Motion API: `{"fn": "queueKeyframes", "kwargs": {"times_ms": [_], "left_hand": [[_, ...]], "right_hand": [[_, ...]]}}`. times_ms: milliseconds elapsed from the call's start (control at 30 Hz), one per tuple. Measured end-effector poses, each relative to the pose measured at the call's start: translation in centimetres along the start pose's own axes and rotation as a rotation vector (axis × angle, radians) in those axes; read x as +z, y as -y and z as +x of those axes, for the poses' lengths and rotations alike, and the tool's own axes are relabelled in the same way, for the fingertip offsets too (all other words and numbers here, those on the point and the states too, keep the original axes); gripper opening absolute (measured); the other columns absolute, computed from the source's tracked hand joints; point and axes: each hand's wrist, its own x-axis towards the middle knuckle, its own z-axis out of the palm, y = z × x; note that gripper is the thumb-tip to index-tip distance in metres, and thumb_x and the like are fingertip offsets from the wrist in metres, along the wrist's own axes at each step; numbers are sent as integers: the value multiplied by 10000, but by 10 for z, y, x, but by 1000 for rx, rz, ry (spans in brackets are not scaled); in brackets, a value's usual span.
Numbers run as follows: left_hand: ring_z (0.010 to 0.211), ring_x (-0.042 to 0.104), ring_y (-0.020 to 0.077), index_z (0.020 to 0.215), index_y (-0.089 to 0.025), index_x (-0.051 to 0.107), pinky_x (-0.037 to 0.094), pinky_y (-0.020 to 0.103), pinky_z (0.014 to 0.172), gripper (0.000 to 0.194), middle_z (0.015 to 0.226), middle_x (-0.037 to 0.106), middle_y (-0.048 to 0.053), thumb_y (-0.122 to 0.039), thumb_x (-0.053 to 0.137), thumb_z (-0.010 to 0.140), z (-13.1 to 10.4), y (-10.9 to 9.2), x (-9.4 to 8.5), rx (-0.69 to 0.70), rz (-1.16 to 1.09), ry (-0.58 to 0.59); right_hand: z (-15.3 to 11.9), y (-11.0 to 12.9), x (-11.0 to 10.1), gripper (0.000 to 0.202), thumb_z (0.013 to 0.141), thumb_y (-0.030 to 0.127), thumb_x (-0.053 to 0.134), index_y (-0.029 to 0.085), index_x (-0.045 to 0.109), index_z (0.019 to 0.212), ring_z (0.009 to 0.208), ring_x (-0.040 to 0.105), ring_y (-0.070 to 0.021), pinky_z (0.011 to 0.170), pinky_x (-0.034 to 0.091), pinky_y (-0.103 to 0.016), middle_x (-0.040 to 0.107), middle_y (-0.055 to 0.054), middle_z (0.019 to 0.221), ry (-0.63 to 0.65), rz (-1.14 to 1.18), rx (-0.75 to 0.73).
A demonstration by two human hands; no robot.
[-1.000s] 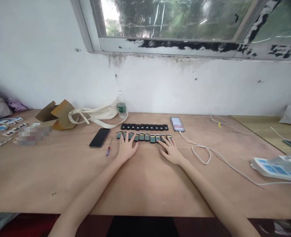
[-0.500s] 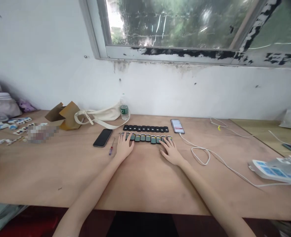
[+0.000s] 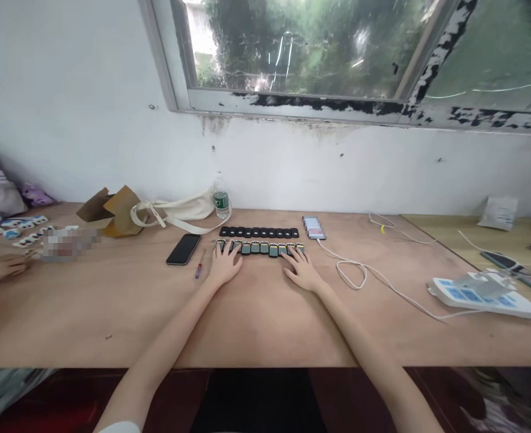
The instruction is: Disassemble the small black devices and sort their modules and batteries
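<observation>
Two rows of small dark pieces lie across the wooden table. The back row of black pieces (image 3: 264, 233) is uncovered. The front row of pieces with grey-green faces (image 3: 255, 248) has my left hand (image 3: 224, 264) on its left end and my right hand (image 3: 303, 270) on its right end. Both hands are palm down with the fingers spread, fingertips touching the pieces. A small screwdriver (image 3: 198, 270) and a black phone (image 3: 183, 249) lie left of my left hand.
A phone (image 3: 314, 227) with a white cable (image 3: 377, 278) lies at the right, beyond it a power strip (image 3: 481, 299). Back left are a bottle (image 3: 220, 201), a cream bag (image 3: 188, 209) and a cardboard box (image 3: 123, 210). Another person's hand (image 3: 3, 269) rests far left.
The view has shifted slightly, showing more of the right side. Another person's hand has come into view at the far left. My hands stay spread on the front row.
</observation>
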Motion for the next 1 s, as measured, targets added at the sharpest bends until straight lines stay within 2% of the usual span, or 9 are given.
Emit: {"fn": "queueKeyframes", "kwargs": {"times_ms": [200, 400, 533, 667, 767, 867, 1000], "left_hand": [[1355, 238, 395, 1330, -253, 475, 220, 579, 1069, 505, 1506, 249, 109, -333, 499, 832, 1, -4, -3, -6, -7, -67], [1351, 275, 323, 1282, -247, 508, 247, 550, 1077, 444, 1477, 313, 92, -243, 454, 841, 5, -8, 0, 126, -57, -80], [1316, 338, 274, 1229, -241, 545, 297, 501, 1075, 414, 1428, 390, 70, -192, 426, 836, 8, -6, 3, 150, -113, -98], [1273, 392, 265, 1181, -230, 580, 348, 463, 1055, 389, 1377, 440, 82, -194, 442, 819, 10, -3, 6, 136, -148, -114], [1283, 368, 297, 1190, -248, 576, 324, 486, 1064, 404, 1399, 414, 77, -228, 482, 798, 8, -5, 5, 117, -109, -116], [1270, 371, 336, 1199, -239, 573, 299, 520, 1064, 411, 1405, 406, 90, -258, 503, 794, 7, -8, 2, 13, -34, -141], [1201, 458, 305, 1169, -202, 582, 348, 488, 1028, 363, 1333, 480, 122, -249, 435, 840, 7, -7, 1, -133, 35, -170]], "right_hand": [[1, -6, 3, 542, 915, 417, 314, 275, 275, 1437, 1408, 144, -289, 1101, 176, -536, 221, -72, 1526, -171, 28, 76], [8, -24, 14, 472, 899, 357, 345, 203, 401, 1342, 1327, 284, -310, 1047, 291, -538, 379, -133, 1405, -367, 69, 151], [8, -23, 11, 384, 885, 251, 344, 204, 485, 1239, 1194, 413, -305, 986, 364, -546, 494, -141, 1254, -512, 95, 112], [3, -9, 10, 346, 866, 154, 346, 213, 547, 1142, 1135, 463, -293, 945, 417, -540, 548, -127, 1152, -478, 118, -59], [-1, 7, 11, 335, 866, 120, 352, 232, 552, 1110, 1118, 482, -284, 930, 441, -533, 559, -110, 1135, -424, 153, -178], [-4, 20, 10, 308, 872, 103, 361, 227, 547, 1083, 1114, 484, -276, 908, 470, -503, 566, -108, 1130, -385, 180, -246], [-8, 28, 8, 285, 873, 94, 377, 221, 545, 1065, 1097, 494, -265, 894, 485, -472, 584, -104, 1092, -340, 213, -269]]}}
